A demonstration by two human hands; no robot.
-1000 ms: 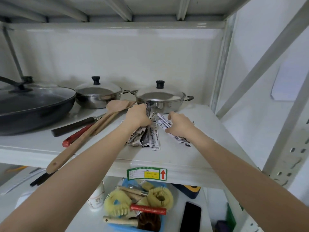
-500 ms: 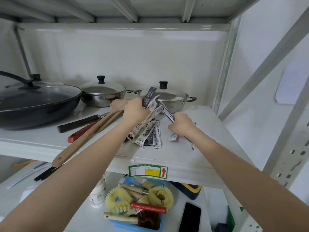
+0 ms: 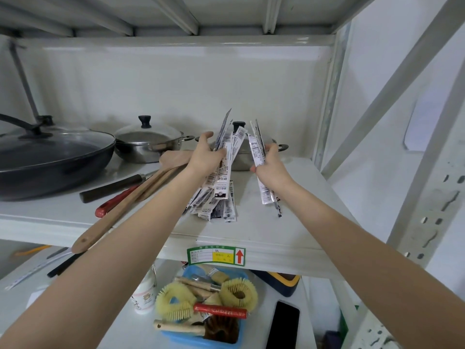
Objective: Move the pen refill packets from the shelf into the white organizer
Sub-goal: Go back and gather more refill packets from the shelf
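Left hand [image 3: 204,154]: fingers curled round a fanned bundle of pen refill packets [image 3: 224,157], upright, lower ends near the shelf [image 3: 297,222]. Right hand [image 3: 270,164]: grips a smaller bundle [image 3: 257,149], upright, just right. Loose packets [image 3: 227,210] lie beneath. Behind: lidded steel pot [image 3: 148,141]; left: wooden spatula [image 3: 130,200].

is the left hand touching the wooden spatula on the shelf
Cannot tell. In the head view the left hand grips a bundle of refill packets and overlaps the wooden spatula; it may simply be raised in front.
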